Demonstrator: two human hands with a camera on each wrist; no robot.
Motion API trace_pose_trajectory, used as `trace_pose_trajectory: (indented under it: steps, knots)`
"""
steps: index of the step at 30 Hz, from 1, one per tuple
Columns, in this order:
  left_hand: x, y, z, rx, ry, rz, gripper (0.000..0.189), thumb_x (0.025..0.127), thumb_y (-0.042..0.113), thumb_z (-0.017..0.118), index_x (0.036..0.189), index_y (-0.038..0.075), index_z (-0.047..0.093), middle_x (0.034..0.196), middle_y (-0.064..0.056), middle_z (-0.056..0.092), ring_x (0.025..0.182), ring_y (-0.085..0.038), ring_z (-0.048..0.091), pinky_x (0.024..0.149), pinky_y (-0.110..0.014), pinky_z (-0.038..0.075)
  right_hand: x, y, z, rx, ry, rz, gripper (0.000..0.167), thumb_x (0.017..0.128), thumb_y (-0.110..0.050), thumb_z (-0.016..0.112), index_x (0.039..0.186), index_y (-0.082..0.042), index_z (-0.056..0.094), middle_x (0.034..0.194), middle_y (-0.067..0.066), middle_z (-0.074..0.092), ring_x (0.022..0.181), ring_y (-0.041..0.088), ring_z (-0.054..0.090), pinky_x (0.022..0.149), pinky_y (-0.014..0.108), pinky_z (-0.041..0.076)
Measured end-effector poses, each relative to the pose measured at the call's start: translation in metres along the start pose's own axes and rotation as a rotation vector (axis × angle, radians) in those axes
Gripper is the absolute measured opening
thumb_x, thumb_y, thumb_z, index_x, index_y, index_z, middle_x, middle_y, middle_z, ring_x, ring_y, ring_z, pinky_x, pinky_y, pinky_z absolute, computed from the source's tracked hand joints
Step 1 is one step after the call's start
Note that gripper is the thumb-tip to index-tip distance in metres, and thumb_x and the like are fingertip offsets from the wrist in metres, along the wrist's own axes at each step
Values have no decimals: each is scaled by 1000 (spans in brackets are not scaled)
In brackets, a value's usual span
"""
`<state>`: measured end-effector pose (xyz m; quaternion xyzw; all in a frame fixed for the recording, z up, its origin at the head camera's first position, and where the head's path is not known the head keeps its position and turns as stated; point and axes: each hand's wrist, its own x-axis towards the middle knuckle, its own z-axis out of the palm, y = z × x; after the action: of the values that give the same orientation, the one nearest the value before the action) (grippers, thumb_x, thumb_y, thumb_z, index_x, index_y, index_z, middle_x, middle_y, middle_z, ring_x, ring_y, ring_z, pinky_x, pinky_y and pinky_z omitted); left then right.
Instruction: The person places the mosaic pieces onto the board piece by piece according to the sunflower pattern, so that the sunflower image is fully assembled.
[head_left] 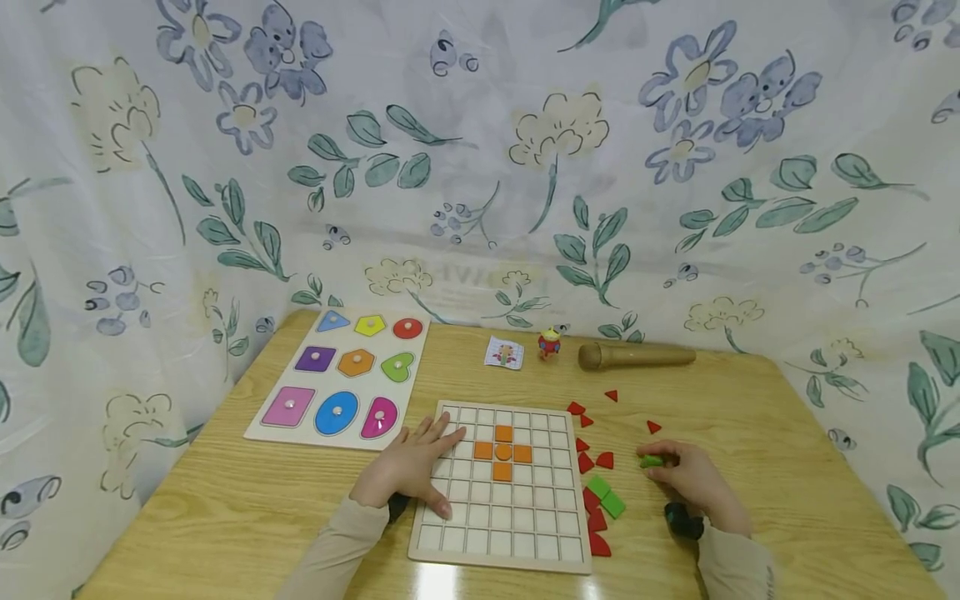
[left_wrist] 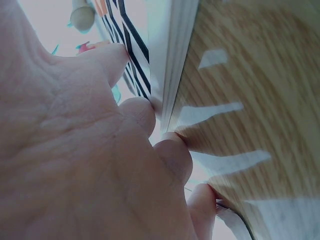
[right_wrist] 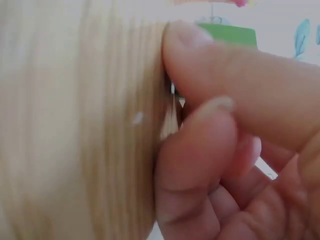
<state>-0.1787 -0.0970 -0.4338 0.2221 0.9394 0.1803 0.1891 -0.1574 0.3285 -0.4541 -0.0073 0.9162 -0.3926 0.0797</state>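
Observation:
My left hand (head_left: 408, 467) rests, fingers spread, over the left edge of a white grid board (head_left: 498, 563) with a wooden rim. An orange circle (head_left: 503, 452) lies in a cell of the board, with orange squares (head_left: 504, 433) on its four sides forming a cross. To the right of the board, my right hand (head_left: 696, 477) pinches a green piece (head_left: 651, 461) between thumb and fingers, low over the table. In the right wrist view, the green piece (right_wrist: 232, 36) shows flat-sided beyond the thumb, partly covered by it. Two green squares (head_left: 612, 503) lie between this hand and the board.
Several red pieces (head_left: 604, 460) lie scattered along the board's right side. A knobbed shape puzzle (head_left: 337, 383) fills the back left. Toward the back stand a picture card (head_left: 505, 353), a small red figurine (head_left: 549, 343) and a brown microphone-shaped wooden object (head_left: 637, 357). A floral curtain (head_left: 480, 208) encloses the table.

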Motion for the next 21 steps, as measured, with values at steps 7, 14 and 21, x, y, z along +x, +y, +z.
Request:
trace_pose_trajectory:
  steps: [7,14,21]
  knots:
    - [-2,-1,0,-2,2,-6,112,59,45,89,152,19,32,163,-14,15,150,-39,11,117,-65,14,4,1,6,200,73,143,48,93,-18,66,128,12,53,86,0,64,64,7,55,58,21,50]
    - [0,-3,1,9,-8,2,112,60,47,88,153,20,31,163,-13,15,150,-39,11,117,-65,14,8,-9,7,388,19,108,43,105,-12,37,140,15,37,115,11,70,77,0,63,69,18,55]
    - [2,-3,0,13,-12,10,112,61,48,87,153,18,30,163,-13,14,150,-39,10,117,-65,13,19,-57,45,367,6,80,40,102,-9,45,137,12,45,84,6,62,68,7,52,60,19,47]
